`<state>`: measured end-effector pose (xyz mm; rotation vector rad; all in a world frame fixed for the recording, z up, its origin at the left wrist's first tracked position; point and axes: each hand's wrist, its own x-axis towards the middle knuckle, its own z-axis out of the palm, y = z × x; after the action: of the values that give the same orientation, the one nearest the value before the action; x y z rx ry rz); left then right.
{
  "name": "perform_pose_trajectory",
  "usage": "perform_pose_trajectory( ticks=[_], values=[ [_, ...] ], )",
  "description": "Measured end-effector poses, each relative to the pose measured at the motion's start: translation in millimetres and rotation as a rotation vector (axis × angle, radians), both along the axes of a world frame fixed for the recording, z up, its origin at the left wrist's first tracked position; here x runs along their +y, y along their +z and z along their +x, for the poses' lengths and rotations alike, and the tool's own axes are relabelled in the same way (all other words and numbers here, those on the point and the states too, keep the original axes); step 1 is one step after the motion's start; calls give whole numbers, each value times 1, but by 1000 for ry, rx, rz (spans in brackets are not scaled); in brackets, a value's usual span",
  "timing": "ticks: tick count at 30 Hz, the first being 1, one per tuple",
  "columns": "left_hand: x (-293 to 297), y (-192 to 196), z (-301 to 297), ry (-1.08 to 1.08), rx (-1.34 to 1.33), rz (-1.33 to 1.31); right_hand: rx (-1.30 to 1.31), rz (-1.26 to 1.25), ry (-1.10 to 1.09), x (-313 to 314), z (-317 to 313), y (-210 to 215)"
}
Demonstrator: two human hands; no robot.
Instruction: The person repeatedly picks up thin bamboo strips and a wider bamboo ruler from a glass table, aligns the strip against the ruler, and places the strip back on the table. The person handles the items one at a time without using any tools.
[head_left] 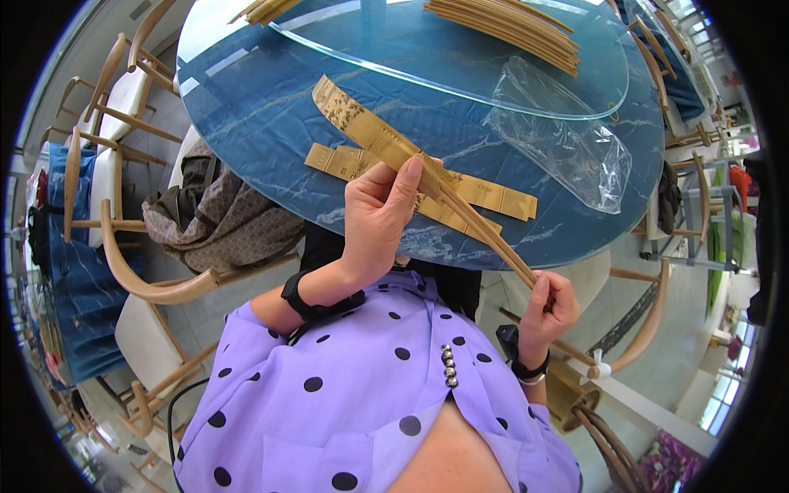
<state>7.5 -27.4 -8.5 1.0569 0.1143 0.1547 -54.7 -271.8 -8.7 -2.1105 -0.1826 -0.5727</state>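
Above the near edge of the round table I hold a gold paper chopstick sleeve at a slant, its closed-looking end pointing up and left. A pair of wooden chopsticks sticks out of its lower right end. My left hand pinches the sleeve near that mouth, thumb on top. At the other end, my right hand has its fingers closed around the chopstick ends. Under the held sleeve, more gold sleeves lie crossed on the tabletop, partly hidden by my left hand and the sleeve.
The blue marbled table carries a glass turntable. A stack of chopsticks lies on it, with another bunch farther left. A crumpled clear plastic bag overlaps its right rim. A patterned bag rests on a wooden chair at left.
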Motion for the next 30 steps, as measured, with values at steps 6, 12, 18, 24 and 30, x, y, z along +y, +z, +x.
perform_pose_trajectory(
  ticks=[6, 12, 18, 24, 30],
  values=[
    [8, 2, 5, -18, -42, -38, 22, 48, -5, -3, 0, 1],
    [-1, 3, 3, 8, -57, 40, 23, 50, -26, 0, 0, 0],
    [8, 9, 9, -28, 16, -201, 14, 19, -28, -1, 2, 1],
    [12, 15, 9, -74, 47, -190, -34, -39, -28, 2, 1, 0],
    [5, 13, 3, -80, 40, -208, -40, -61, -16, 2, 2, 1]
  ],
)
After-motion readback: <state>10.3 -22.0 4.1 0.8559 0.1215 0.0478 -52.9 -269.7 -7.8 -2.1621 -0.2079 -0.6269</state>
